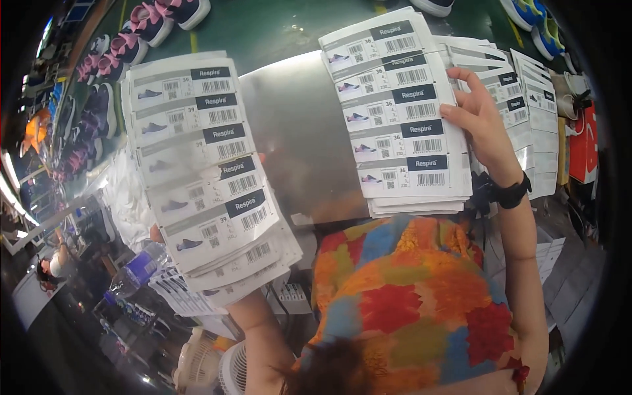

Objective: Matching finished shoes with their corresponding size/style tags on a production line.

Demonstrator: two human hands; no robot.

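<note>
Left hand (156,234) clasps label sheets (191,171) from beneath; right hand (482,118) half-curled, thumb against label stack (395,131) at table's (286,131) near edge, pinch unclear.

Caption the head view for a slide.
Left hand holds a stack of white rectangular paper label sheets; right hand touches a second such stack.
</note>
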